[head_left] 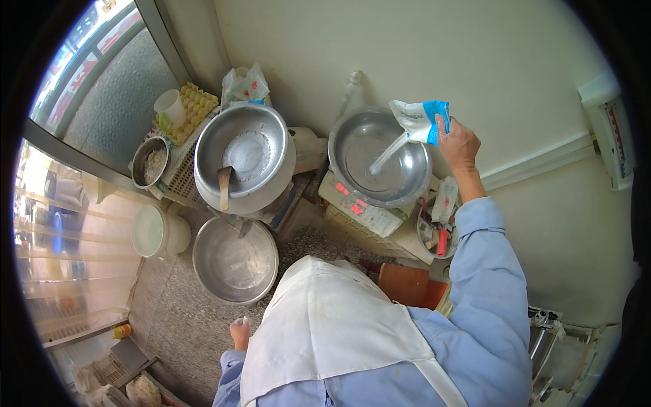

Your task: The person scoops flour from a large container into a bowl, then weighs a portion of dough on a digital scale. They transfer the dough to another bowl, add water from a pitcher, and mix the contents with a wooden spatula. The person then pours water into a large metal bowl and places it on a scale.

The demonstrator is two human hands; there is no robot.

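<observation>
Raised at the upper right, my right hand is closed around a white and blue packet, which is tipped over a metal bowl. A white stream runs from the packet's mouth down into that bowl. The bowl stands on a scale with red lit digits. Low beside my white apron, my left hand hangs with its fingers curled. Something whitish shows at its fingertips, too small to name.
Left of the scale stands another metal basin with a wooden-handled brush on its rim. Below are an empty-looking metal basin and a white bucket. Egg trays and a small bowl stand farther left; a tool container sits right.
</observation>
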